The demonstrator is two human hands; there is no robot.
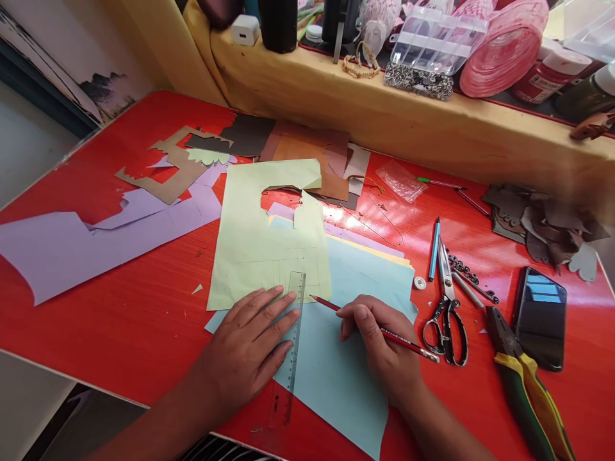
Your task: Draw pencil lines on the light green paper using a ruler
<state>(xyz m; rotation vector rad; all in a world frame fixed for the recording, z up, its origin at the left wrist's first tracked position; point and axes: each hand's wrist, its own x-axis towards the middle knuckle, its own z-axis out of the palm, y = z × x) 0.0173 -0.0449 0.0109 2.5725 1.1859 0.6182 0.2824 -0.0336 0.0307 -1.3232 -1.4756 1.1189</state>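
Note:
My left hand (254, 336) lies flat with its fingers stretched out over the lower edge of a pale green paper sheet (259, 269). Its fingertips press on a clear plastic ruler (295, 346), which runs from the green sheet down over blue paper (346, 390). Pencil lines cross the lower part of the green sheet, and a ragged hole is cut in its upper part. My right hand (379, 333) is closed around a red and black pencil (403, 341). The pencil's point is by the ruler's right edge, near the green sheet's lower edge; whether it touches the paper I cannot tell.
On the right lie scissors (446, 301), pliers (526, 384), a phone (541, 320) and a blue pen (434, 250). Dark scraps (548, 224) are heaped behind them. Cut purple paper (62, 250) is at left. A cloth-covered ledge (408, 118) holding boxes and bottles borders the back.

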